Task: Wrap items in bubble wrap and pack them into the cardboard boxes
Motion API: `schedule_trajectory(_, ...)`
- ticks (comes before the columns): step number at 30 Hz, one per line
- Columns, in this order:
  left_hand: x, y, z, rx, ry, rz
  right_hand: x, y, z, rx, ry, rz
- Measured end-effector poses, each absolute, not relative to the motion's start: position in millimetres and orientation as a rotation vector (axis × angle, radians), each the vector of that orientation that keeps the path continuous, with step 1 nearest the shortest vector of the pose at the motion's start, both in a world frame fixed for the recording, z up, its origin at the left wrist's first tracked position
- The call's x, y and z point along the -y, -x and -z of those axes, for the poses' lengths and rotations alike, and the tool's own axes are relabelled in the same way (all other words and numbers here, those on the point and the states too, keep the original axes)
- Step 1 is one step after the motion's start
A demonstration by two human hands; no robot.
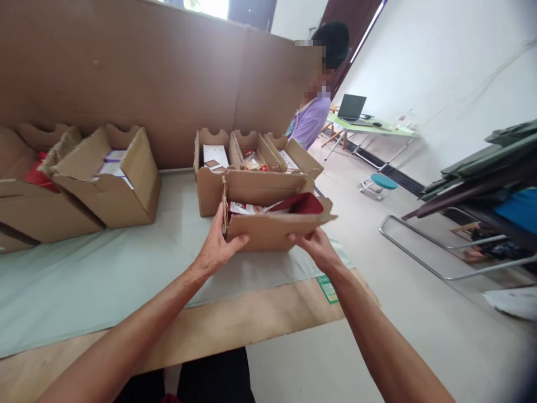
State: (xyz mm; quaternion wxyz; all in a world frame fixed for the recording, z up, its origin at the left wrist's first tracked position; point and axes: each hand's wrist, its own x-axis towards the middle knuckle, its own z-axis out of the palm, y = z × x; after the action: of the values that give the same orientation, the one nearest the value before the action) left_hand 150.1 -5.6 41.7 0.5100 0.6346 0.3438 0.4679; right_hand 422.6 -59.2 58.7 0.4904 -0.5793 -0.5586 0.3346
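Forearms (153, 313) across front edge of table (235, 324); left hand (220, 244) and right hand (318, 247) grasping cardboard box (268, 235) near right edge; best kept level, grip even.

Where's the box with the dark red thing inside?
In the head view, the box is near the middle, held between the left hand and right hand, just in front of three other cardboard boxes.
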Motion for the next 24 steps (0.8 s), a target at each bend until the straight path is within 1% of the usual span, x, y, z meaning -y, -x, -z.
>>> schedule_trajectory(5, 73, -103, -39, -0.942, -1.653, -1.134, 134, -389, -60, 1.531, 1.64, -0.661)
schedule_trajectory(7, 97, -70, -36, -1.077, -1.638, -1.169, 146, -364, -64, 1.559, 1.636, -0.681)
schedule_trajectory(9, 108, -34, -39, -1.288, -1.628, -1.198, 136, -329, -70, 1.601, 1.555, -0.744)
schedule_trajectory(12, 99, 6, -55, -1.49, -1.711, -1.238, 96, -285, -81, 1.622, 1.355, -0.762)
schedule_trajectory(15, 85, 8, -71, -1.439, -1.759, -1.33, 73, -278, -84, 1.578, 1.27, -0.728)
schedule_trajectory(17, 86, -7, -72, -1.34, -1.767, -1.349, 84, -294, -78, 1.57, 1.343, -0.727)
schedule_trajectory(21, 111, -30, -53, -1.213, -1.805, -1.36, 134, -333, -59, 1.436, 1.476, -0.725)
schedule_trajectory(24, 131, -15, -37, -1.284, -1.751, -1.374, 140, -324, -53, 1.435, 1.478, -0.805)
